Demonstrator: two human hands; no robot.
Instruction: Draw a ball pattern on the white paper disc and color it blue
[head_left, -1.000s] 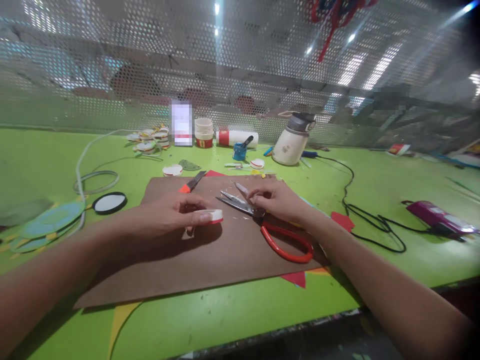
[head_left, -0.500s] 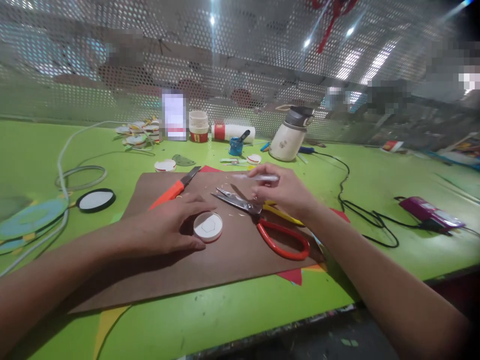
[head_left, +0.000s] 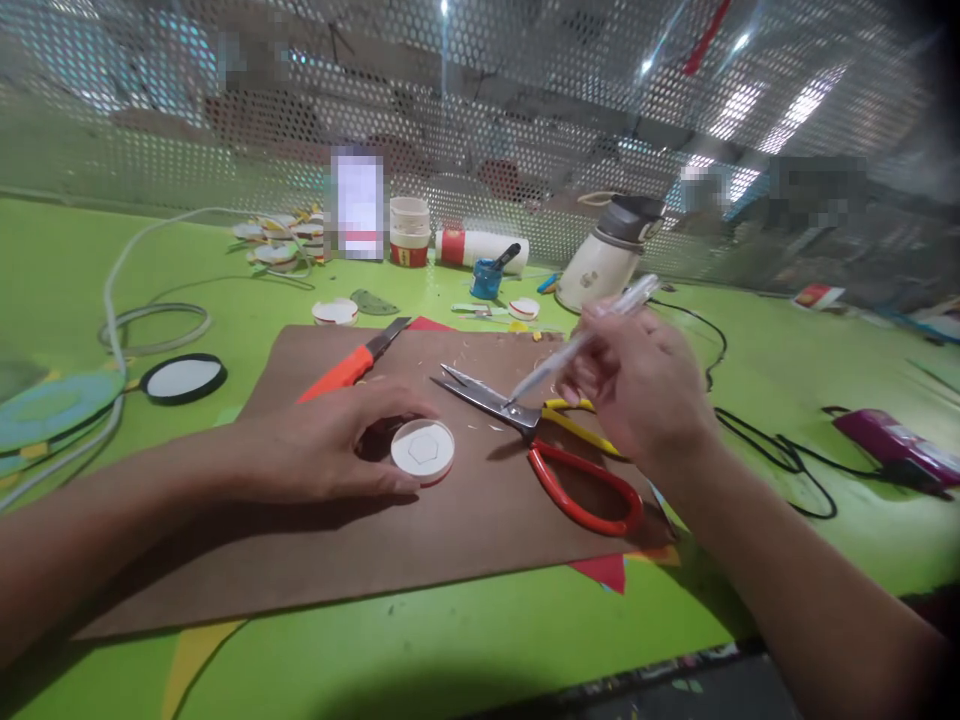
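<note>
My left hand (head_left: 341, 435) rests on the brown board (head_left: 315, 560) with its thumb and fingers around a small white paper disc (head_left: 424, 450), which looks like a cup bottom with a raised rim. A hexagon is drawn on the face of the disc. To the right, my right hand (head_left: 637, 375) pinches a clear, whitish pen (head_left: 541, 372) in the air, its tip pointing down and left above the scissors. These scissors (head_left: 531, 432), with one red and one yellow handle, lie partly open on the board. Beyond my left hand lies an orange utility knife (head_left: 349, 368), blade out.
Along the back of the green table (head_left: 420, 640) stand a phone (head_left: 358, 205), paper cups (head_left: 409, 240), a blue paint jar (head_left: 487, 278) and a white bottle (head_left: 596, 268). Cables and a purple device (head_left: 892, 440) lie right; a round black-rimmed piece (head_left: 184, 378) lies left.
My right hand has moved right and turned, so the pen now slants tip down instead of lying nearly level. My left hand stays at the disc. The view has shifted slightly.
</note>
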